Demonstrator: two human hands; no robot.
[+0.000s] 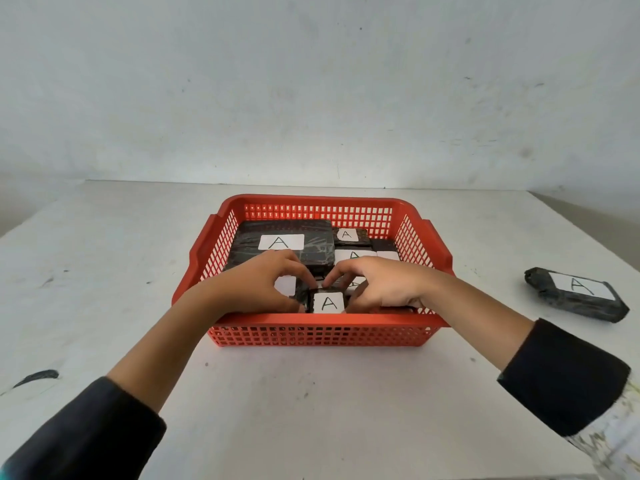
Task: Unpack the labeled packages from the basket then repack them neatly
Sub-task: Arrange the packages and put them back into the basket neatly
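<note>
A red plastic basket (pixel 322 320) stands in the middle of the table and holds several black-wrapped packages with white "A" labels. The biggest package (pixel 298 258) lies flat at its back left; smaller ones (pixel 349 235) lie at the back right. Both hands are inside the basket's front part. My left hand (pixel 263 285) and my right hand (pixel 384 289) pinch a small package (pixel 327 302) from either side, its label facing up. One more labeled package (pixel 576 294) lies on the table, right of the basket.
The white table (pixel 311 393) ends at a pale wall behind the basket. A black smear (pixel 36 377) marks the table at the near left. Dark sleeves cover both forearms.
</note>
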